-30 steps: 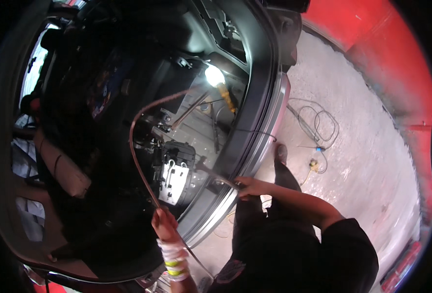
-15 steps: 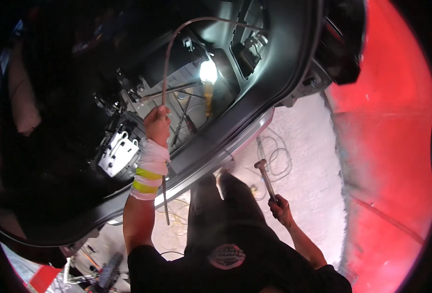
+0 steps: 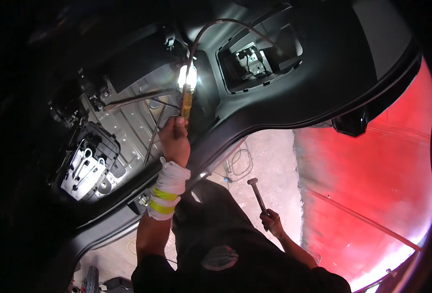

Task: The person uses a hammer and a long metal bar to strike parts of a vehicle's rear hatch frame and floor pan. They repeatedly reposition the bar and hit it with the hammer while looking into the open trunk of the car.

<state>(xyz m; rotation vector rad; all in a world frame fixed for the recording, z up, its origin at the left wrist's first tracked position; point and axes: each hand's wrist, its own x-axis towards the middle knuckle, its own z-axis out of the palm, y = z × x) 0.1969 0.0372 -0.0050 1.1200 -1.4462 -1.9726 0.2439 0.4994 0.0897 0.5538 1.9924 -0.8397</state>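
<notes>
A lit work lamp (image 3: 186, 78) with a yellow handle shines over the grey, ribbed metal trunk floor (image 3: 130, 141). A long metal bar (image 3: 138, 98) lies slantwise there, near a round plug (image 3: 153, 104). Farther left, a black plastic tray (image 3: 109, 146) sits just beside a white plate (image 3: 83, 176) with hook-shaped metal pieces on it. Outside the car, a coiled dark cable (image 3: 247, 163) with a blue connector (image 3: 226, 179) rests on the pale ground (image 3: 272, 168), near a red wall (image 3: 362, 166). At lower left stands a dark tyre (image 3: 93, 279).
</notes>
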